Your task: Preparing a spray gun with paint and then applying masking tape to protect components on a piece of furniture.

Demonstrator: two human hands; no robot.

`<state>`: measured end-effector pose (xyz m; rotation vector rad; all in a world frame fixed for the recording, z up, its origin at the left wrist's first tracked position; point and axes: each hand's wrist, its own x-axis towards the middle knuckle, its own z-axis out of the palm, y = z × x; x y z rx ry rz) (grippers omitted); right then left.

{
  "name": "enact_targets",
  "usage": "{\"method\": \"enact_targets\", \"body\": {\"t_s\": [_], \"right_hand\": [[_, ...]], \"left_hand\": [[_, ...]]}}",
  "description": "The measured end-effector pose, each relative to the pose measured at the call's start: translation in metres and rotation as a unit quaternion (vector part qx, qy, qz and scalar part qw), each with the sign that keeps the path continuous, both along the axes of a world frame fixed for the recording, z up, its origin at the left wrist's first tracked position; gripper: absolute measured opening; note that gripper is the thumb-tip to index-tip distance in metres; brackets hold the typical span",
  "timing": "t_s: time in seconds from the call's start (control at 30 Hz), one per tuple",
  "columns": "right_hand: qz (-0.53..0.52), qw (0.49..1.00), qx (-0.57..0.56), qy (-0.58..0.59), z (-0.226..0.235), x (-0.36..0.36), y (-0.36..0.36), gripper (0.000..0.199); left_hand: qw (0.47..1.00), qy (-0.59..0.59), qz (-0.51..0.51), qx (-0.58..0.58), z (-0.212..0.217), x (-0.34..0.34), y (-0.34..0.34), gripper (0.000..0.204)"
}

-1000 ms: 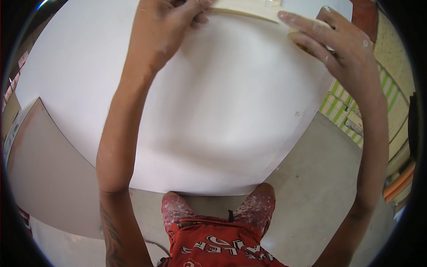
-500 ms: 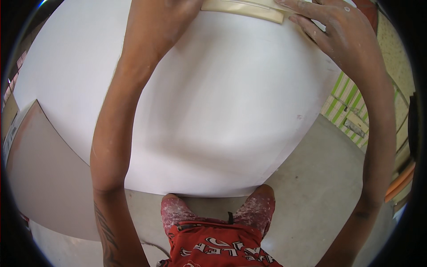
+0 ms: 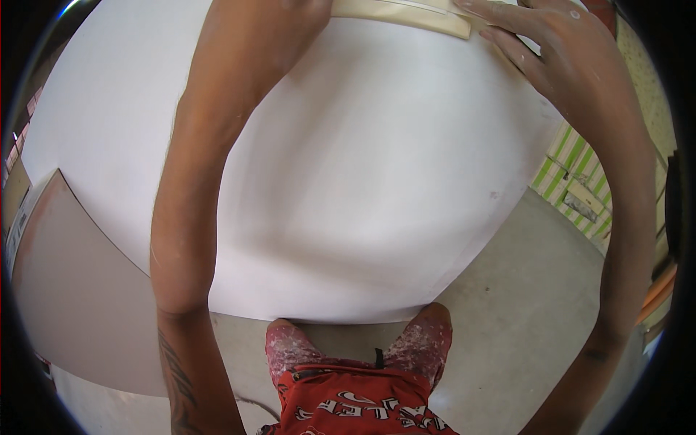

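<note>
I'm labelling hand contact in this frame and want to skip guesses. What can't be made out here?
Head view only:
- Left hand: cut off by the top edge; only the forearm shows, so its grip cannot be told.
- Right hand: fingertips lie flat on the flat cream wooden strip, whose far part the top edge cuts off.
- Large white panel: its upper end lies beyond the frame.

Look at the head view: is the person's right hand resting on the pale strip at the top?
Yes, the right hand lies flat with fingers on the cream strip end.

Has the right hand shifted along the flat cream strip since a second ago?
Yes. The right hand has moved left along the flat cream strip, lying on the big white panel.
</note>
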<state>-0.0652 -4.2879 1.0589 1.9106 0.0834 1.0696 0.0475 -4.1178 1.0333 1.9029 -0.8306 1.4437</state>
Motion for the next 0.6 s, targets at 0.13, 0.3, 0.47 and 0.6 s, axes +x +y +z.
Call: {"method": "enact_targets", "body": {"t_s": [0.13, 0.3, 0.47, 0.6], "right_hand": [[0.002, 1.000, 0.017, 0.015, 0.003, -0.001, -0.008, 0.023], [0.003, 0.999, 0.025, 0.019, 0.003, -0.001, -0.012, 0.023], [0.008, 0.999, 0.029, 0.024, 0.001, 0.005, -0.013, 0.023], [0.001, 0.999, 0.032, 0.020, 0.004, 0.002, -0.018, 0.023]], "left_hand": [[1.000, -0.009, -0.008, 0.012, 0.004, 0.003, 0.006, 0.024], [1.000, -0.010, -0.003, 0.016, -0.004, 0.004, 0.005, 0.021], [0.989, 0.138, 0.048, -0.005, 0.031, -0.017, -0.010, 0.021], [0.999, -0.022, 0.025, 0.005, 0.000, 0.004, -0.005, 0.022]]}}
